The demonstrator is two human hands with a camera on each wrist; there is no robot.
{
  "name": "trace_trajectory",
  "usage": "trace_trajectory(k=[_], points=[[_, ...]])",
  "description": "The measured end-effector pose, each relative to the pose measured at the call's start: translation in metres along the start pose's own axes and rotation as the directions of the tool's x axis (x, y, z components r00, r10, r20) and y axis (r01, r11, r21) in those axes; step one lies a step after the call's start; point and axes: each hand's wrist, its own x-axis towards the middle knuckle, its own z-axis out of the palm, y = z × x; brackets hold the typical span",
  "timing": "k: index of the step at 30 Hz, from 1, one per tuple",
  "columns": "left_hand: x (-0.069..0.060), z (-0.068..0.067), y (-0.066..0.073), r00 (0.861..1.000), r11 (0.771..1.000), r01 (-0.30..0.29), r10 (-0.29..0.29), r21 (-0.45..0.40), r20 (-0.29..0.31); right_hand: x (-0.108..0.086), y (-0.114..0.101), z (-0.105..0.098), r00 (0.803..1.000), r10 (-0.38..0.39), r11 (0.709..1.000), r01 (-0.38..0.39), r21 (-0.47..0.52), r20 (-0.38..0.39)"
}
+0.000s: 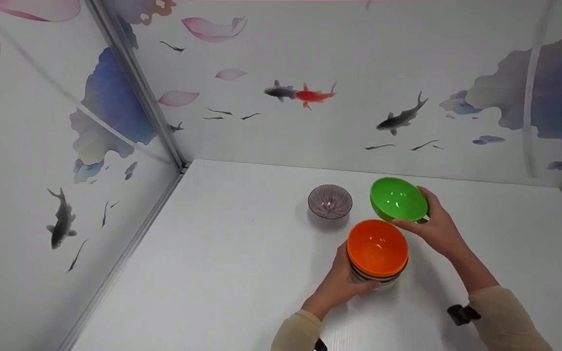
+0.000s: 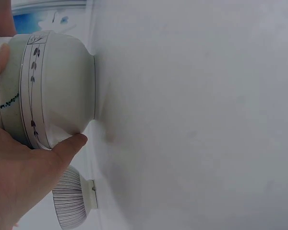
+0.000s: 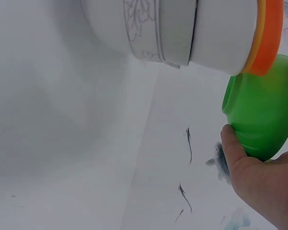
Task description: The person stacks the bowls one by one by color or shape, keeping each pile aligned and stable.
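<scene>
My left hand grips a stack of nested bowls from its left side, thumb across the near side. An orange bowl tops the stack. Below it, white bowls with grey-green and leaf-patterned bands show in the left wrist view, the lowest foot at the table. Beyond the stack, to the right, my right hand holds a green bowl by its right side, raised off the table at about the orange rim's height. Whether the green bowl touches the stack, I cannot tell.
A purplish ribbed bowl stands upright on the white table, beyond the stack and left of the green bowl. Behind the table rises a wall printed with fish and petals; another printed wall borders the left side.
</scene>
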Motion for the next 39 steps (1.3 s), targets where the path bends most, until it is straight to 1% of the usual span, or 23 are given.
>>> trace_trajectory(k=[4, 11, 15, 19, 26, 30, 36, 39], points=[[0.0, -0.001, -0.001, 1.0, 1.0, -0.006, 0.006, 0.002, 0.009, -0.008, -0.007, -0.001, 1.0, -0.03, 0.999, 0.03, 0.013, -0.004], [0.0, -0.001, -0.001, 1.0, 1.0, 0.004, -0.004, 0.014, 0.003, -0.022, -0.014, 0.001, 0.997, -0.071, 0.997, 0.071, 0.026, 0.002], [-0.001, 0.0, -0.001, 1.0, 1.0, -0.014, 0.014, 0.011, 0.005, -0.029, -0.014, 0.004, 0.996, -0.089, 0.996, 0.089, 0.026, 0.004], [-0.001, 0.0, 0.0, 0.999, 0.999, -0.036, 0.036, 0.01, 0.011, -0.032, -0.015, 0.007, 0.995, -0.1, 0.995, 0.1, 0.024, -0.003], [-0.003, -0.003, -0.002, 0.999, 0.999, -0.038, 0.038, -0.006, 0.012, -0.036, -0.019, 0.013, 0.994, -0.114, 0.993, 0.113, 0.029, 0.005], [-0.002, -0.003, -0.002, 0.999, 0.999, -0.043, 0.043, 0.004, 0.014, -0.039, -0.02, 0.016, 0.993, -0.118, 0.993, 0.117, 0.033, 0.019], [-0.001, -0.002, 0.0, 0.998, 0.998, -0.06, 0.06, 0.024, 0.016, -0.044, -0.021, 0.019, 0.989, -0.146, 0.989, 0.145, 0.03, 0.02], [-0.002, -0.003, 0.0, 0.998, 0.997, -0.057, 0.056, 0.043, 0.018, -0.046, -0.021, 0.022, 0.987, -0.159, 0.987, 0.159, 0.028, 0.021]])
